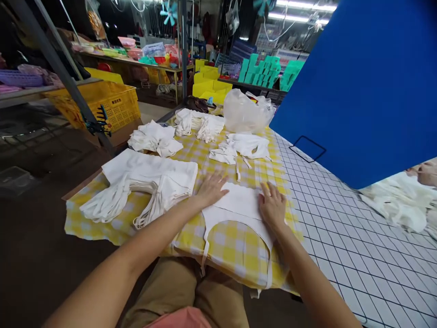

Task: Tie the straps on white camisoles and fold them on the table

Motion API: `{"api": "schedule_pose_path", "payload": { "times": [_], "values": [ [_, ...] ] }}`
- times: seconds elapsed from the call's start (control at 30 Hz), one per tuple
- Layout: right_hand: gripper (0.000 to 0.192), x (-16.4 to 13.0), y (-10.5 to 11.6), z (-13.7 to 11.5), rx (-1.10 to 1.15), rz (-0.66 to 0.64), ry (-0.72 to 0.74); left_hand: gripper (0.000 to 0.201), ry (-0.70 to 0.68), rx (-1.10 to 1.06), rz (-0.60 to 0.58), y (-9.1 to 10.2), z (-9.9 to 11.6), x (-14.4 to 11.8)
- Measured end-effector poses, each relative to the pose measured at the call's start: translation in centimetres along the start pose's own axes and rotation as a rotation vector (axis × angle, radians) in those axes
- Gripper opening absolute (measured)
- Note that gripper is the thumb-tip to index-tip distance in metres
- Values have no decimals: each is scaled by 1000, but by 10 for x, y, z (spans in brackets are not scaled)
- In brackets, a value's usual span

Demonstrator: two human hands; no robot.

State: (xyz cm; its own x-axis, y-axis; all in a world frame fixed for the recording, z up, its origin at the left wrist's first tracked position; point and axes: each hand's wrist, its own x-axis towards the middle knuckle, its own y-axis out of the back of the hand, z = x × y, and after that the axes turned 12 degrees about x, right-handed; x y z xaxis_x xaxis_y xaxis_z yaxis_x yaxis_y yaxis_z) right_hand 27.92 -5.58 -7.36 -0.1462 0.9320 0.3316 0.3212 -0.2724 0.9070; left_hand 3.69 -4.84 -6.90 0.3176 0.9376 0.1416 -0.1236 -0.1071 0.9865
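Observation:
A white strappy garment (pixel 235 203), like a camisole top, is spread flat on the yellow checked cloth (pixel 227 246) before me. Its straps hang over the table's front edge. My left hand (pixel 212 189) rests flat at the garment's upper left side, fingers stretched out. On the opposite side my right hand (pixel 273 204) lies with fingers extended over the garment's right edge. Left of my left hand is a thick stack of white garments (pixel 153 173) with straps dangling toward me. A smaller loose group of white garments (pixel 246 145) lies beyond my hands.
More white piles (pixel 155 138) sit at the back left, near a clear plastic bag (pixel 244 111). A blue panel (pixel 355 91) stands at right beside a white grid-patterned surface (pixel 327 205). A yellow crate (pixel 119 107) and a slanted metal pole (pixel 73 86) are at left.

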Motion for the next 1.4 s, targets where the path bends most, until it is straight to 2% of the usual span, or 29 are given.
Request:
{"api": "schedule_pose_path", "payload": {
  "times": [0.07, 0.17, 0.27, 0.33, 0.4, 0.47, 0.5, 0.6, 0.63, 0.67, 0.7, 0.8, 0.87, 0.93, 1.03, 1.13, 1.27, 1.4],
  "values": [
    [46, -9, -3, 1, -22, -182, 48, 54, -102, 28, -141, -2, 4, -10],
    [50, -20, 0, 22, -12, -326, -34, 58, -87, 36, -246, 0, 3, -17],
    [49, -27, 14, 45, 26, -326, -157, 63, -37, 42, -319, 7, 1, -16],
    [48, -36, 30, 49, 76, -257, -221, 66, 17, 55, -371, 12, 4, -14],
    [45, -51, 51, 38, 179, -134, -272, 65, 48, 82, -381, 15, 14, -12],
    [39, -75, 77, 20, 361, -99, -324, 62, 7, 93, -339, 19, 30, -14],
    [35, -90, 91, 9, 479, -184, -360, 60, -41, 82, -316, 20, 41, -16],
    [38, -141, 118, -16, 792, -736, -434, 57, -219, -1, -298, 23, 81, -23],
    [39, -158, 120, -22, 826, -861, -476, 57, -269, -33, -304, 24, 96, -27],
    [39, -173, 117, -27, 839, -894, -522, 58, -313, -64, -311, 24, 110, -30],
    [38, -186, 111, -31, 844, -842, -562, 58, -345, -93, -315, 25, 123, -34],
    [45, -209, 78, -42, 976, -512, -636, 61, -383, -159, -349, 21, 152, -44],
    [48, -214, 60, -50, 1146, -416, -663, 63, -396, -172, -372, 17, 160, -49],
    [46, -218, 55, -54, 1237, -395, -681, 65, -421, -162, -374, 11, 161, -51],
    [45, -224, 74, -51, 1131, -381, -692, 67, -452, -143, -389, 7, 156, -52],
    [45, -228, 110, -39, 813, -343, -615, 70, -465, -128, -438, 7, 154, -51],
    [41, -224, 150, -22, 354, -252, -359, 71, -464, -116, -440, 6, 155, -51],
    [34, -203, 166, -2, -30, -182, -89, 73, -446, -112, -397, -1, 157, -51]
  ]
}}
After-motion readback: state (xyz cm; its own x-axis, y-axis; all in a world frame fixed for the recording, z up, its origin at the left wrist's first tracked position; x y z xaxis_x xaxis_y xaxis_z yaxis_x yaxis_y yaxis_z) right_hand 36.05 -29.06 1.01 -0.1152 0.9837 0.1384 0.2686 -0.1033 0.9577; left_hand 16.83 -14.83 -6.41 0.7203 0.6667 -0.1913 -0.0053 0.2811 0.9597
